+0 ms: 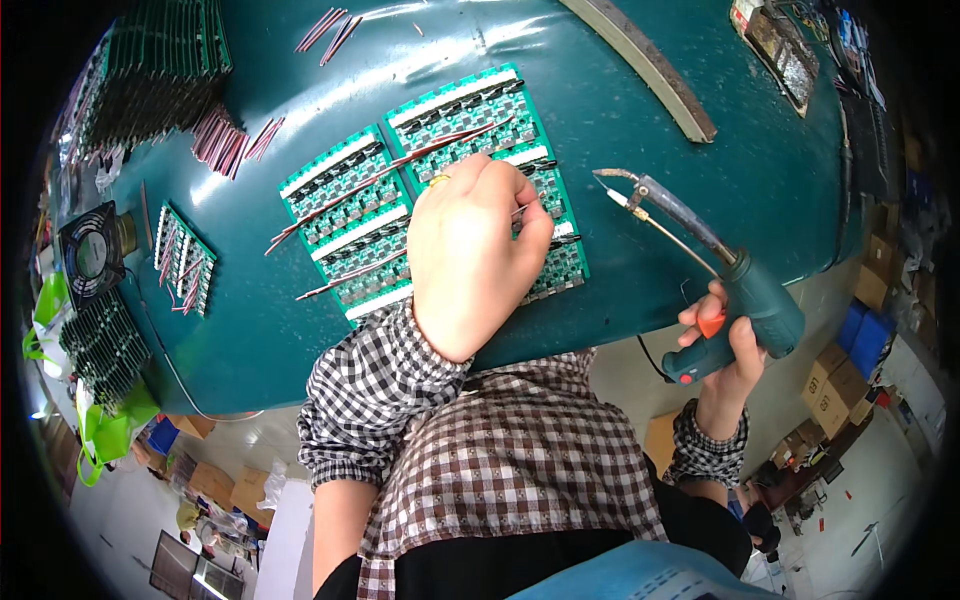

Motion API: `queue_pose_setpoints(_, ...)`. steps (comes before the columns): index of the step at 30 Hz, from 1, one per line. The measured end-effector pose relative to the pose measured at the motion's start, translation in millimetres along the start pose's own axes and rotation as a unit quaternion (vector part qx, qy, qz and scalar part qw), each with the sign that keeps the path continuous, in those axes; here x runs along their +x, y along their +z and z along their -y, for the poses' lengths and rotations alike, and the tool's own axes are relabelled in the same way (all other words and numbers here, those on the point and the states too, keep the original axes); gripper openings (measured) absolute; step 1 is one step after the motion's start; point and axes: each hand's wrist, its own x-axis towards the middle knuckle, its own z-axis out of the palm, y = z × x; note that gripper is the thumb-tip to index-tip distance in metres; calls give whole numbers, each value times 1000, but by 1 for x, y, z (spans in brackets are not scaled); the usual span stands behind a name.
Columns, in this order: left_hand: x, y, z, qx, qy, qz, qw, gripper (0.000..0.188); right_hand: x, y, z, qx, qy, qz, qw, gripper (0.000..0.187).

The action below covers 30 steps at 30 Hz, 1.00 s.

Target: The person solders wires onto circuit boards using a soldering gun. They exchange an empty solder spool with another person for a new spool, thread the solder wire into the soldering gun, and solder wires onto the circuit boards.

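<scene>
Two green circuit board panels lie side by side on the table, a left panel (345, 165) and a right panel (455, 105), both with white strips and rows of black parts. My left hand (470, 250) is over the right panel, thumb and fingers pinched on a thin wire (518, 211); most of it is hidden by the hand. Dark red and black wires (375, 180) lie slantwise across both panels. At the table's front edge, my right hand (735, 350) grips a green soldering gun (768, 305) with a red trigger. Its bent tip (615, 174) points left, above the table and apart from the boards.
Stacked boards (160, 60) and wire bundles (222, 140) fill the far left. A small wired board (184, 258) and a black fan (92, 252) stand at left. A long bar (650, 65) lies at the far right, near a worn metal holder (775, 50).
</scene>
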Motion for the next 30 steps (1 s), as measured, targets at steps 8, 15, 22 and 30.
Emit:
queue_pose_setpoints(8,5,-3,-2,-15,-11,21,1000,11,-2,6,3,-13,43,-10,999,47)
queue_pose_setpoints(15,4,0,-4,-3,-20,18,1000,11,0,6,3,-25,50,-10,998,49)
queue_pose_setpoints(22,4,2,-7,-3,-23,14,1000,12,-1,10,7,-59,51,-17,997,50)
queue_pose_setpoints(30,6,4,-6,-4,-28,12,1000,12,-2,15,10,-91,61,-30,994,50)
